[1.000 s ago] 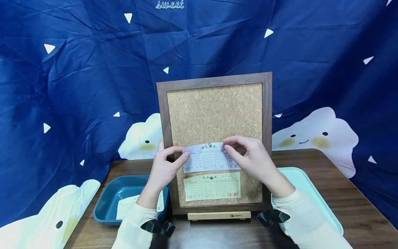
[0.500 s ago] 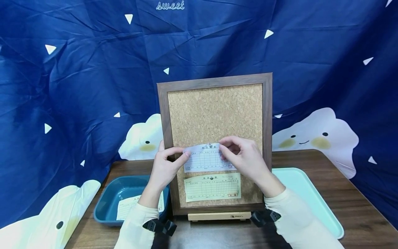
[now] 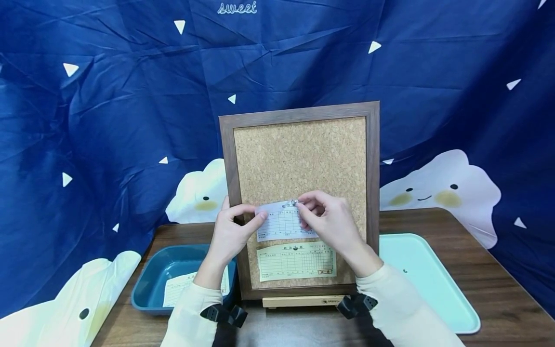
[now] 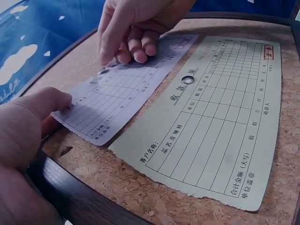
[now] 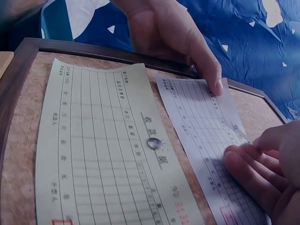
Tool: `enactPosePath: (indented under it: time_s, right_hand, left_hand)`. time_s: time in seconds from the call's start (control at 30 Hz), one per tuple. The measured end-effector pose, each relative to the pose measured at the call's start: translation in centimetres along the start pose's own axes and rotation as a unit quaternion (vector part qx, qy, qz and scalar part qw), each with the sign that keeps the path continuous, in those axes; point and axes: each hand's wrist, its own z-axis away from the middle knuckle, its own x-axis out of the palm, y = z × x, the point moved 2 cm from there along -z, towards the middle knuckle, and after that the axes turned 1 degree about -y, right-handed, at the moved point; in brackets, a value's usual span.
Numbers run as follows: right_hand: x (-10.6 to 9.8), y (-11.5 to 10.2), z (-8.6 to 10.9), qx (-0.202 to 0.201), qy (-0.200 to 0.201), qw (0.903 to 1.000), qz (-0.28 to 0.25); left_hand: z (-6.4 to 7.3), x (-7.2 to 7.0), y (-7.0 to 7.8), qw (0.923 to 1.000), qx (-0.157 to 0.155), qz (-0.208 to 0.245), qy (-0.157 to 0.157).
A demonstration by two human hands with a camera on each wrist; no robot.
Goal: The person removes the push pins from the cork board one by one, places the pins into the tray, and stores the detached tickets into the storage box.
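On a framed corkboard [image 3: 303, 159], a pale lilac receipt slip [image 3: 277, 224] lies above a yellow-green receipt slip [image 3: 277, 264]. My left hand [image 3: 227, 231] pinches the lilac slip's left edge with thumb and index finger, its other fingers partly hidden behind the frame. At the top middle of that slip is a small shiny thumbtack [image 3: 294, 203]. My right hand [image 3: 327, 219] has thumb and index finger closed at this thumbtack, other fingers curled in front of the slip, covering its right part. A domed metal thumbtack [image 4: 187, 80] holds the yellow-green slip.
A blue bin [image 3: 149, 279] with a paper slip [image 3: 178, 287] inside stands left of the board. To the right lies a mint tray [image 3: 433, 294] with a small dark item [image 3: 405, 271]. The corkboard rests on a wooden stand [image 3: 299, 301].
My right hand has moved left along the lilac slip, from its upper right corner to the thumbtack. More of the mint tray shows. My left hand has stayed in place.
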Motion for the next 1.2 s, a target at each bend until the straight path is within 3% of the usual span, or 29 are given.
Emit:
enactPosePath:
  time_s: [0.3, 0.6, 1.2]
  right_hand:
    - [0.9, -0.2, 0.1, 0.005, 0.022, 0.9996, 0.018]
    - [1.5, -0.3, 0.2, 0.007, 0.031, 0.9993, 0.021]
    - [1.9, -0.8, 0.0, 0.016, 0.065, 0.9943, 0.083]
  left_hand:
    - [0.0, 0.0, 0.0, 1.0, 0.005, 0.001, 0.007]
    - [-0.3, 0.2, 0.1, 0.9994, 0.033, 0.008, 0.007]
    - [-0.7, 0.2, 0.2, 0.9994, 0.03, -0.004, 0.017]
